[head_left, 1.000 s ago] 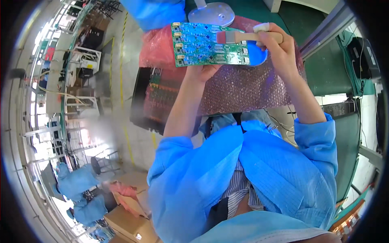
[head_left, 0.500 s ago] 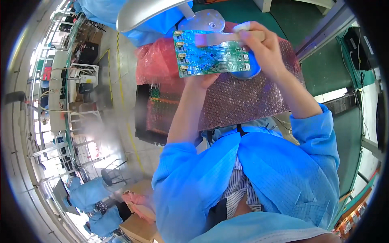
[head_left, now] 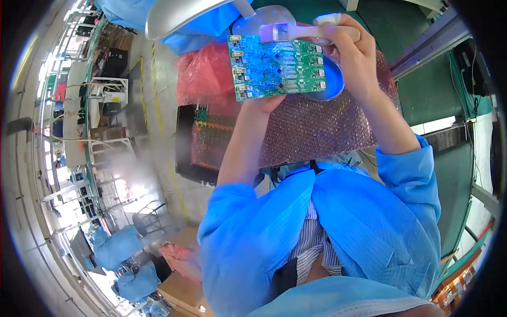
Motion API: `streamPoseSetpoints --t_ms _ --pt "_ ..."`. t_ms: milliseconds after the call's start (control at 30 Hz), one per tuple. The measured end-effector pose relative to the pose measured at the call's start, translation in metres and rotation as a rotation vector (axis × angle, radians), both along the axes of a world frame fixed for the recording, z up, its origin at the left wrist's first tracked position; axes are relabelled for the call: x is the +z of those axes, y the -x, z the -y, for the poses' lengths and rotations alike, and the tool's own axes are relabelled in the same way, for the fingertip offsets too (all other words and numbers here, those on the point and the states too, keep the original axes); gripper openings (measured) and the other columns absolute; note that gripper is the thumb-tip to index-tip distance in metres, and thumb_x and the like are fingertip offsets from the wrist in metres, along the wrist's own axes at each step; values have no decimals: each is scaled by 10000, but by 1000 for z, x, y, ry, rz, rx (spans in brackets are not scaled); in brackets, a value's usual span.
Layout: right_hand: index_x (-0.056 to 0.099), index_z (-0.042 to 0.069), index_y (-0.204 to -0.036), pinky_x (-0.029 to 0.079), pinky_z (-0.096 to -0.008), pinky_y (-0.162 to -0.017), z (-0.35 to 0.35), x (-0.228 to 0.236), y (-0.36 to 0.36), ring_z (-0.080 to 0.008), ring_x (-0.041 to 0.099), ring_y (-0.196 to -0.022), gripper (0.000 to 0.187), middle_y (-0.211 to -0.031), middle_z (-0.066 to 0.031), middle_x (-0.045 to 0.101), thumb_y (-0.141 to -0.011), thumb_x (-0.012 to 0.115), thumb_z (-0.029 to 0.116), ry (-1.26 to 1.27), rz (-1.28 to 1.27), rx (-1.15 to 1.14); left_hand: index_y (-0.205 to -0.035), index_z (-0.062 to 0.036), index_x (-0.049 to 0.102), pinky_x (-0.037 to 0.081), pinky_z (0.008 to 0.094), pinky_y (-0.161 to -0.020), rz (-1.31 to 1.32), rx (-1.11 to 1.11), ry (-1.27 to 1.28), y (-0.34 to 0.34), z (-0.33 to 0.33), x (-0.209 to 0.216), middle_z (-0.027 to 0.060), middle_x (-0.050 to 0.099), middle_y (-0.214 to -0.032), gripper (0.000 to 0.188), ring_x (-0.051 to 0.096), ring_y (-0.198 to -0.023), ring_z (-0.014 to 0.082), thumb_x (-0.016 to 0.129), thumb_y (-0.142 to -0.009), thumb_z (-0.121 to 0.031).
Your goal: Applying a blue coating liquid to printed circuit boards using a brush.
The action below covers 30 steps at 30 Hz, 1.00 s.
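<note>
My left hand [head_left: 268,104] holds a green circuit board [head_left: 274,68] by its lower edge, tilted up in front of me. My right hand [head_left: 355,53] grips a wooden-handled brush [head_left: 311,33] whose flat head lies across the board's top edge. Behind the board's right end sits a small round dish [head_left: 330,87] with blue liquid. Both hands are over a sheet of pink bubble wrap [head_left: 322,132].
A grey lamp shade [head_left: 179,16] hangs at the top left. A dark tray of more circuit boards [head_left: 203,142] lies left of the bubble wrap. Red bubble wrap [head_left: 203,74] is bunched behind it. People in blue coats [head_left: 119,248] sit at the lower left, near cardboard boxes [head_left: 182,288].
The board and both hands have shifted slightly right and up in view. The brush has moved along the board's top edge. The lamp shade has come into view.
</note>
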State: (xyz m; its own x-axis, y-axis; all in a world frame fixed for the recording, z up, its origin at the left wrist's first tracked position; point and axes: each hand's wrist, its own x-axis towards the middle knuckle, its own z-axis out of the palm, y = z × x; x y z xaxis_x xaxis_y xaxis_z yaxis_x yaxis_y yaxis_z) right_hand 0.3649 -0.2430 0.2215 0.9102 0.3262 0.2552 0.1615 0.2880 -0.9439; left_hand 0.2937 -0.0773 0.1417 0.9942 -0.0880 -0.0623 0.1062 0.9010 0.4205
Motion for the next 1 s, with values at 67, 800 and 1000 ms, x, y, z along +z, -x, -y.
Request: streamPoseSetpoints --t_ms 67,800,1000 --pt "591 14 -911 338 -160 -517 -5 2 4 -25 440 -589 189 -692 18 532 -811 516 155 -37 -11 -15 -1098 -89 481 446 378 -832 21 12 -31 -2 5 4 74 542 -1073 347 531 -970 213 481 -830 -309" --pt "583 15 -880 379 -188 -571 -8 -6 37 -48 470 -628 170 -718 -6 545 -800 494 135 -46 5 183 -1053 -52 495 455 373 -832 12 -17 10 2 -10 -9 98 549 -1053 331 538 -959 233 538 -807 -269" --pt "585 8 -897 355 -177 -546 2 -10 21 -46 452 -600 184 -710 -8 549 -812 489 139 -44 -53 55 -1085 -46 482 448 379 -850 -31 39 47 10 -17 -24 111 541 -1080 345 532 -982 250 533 -809 -247"
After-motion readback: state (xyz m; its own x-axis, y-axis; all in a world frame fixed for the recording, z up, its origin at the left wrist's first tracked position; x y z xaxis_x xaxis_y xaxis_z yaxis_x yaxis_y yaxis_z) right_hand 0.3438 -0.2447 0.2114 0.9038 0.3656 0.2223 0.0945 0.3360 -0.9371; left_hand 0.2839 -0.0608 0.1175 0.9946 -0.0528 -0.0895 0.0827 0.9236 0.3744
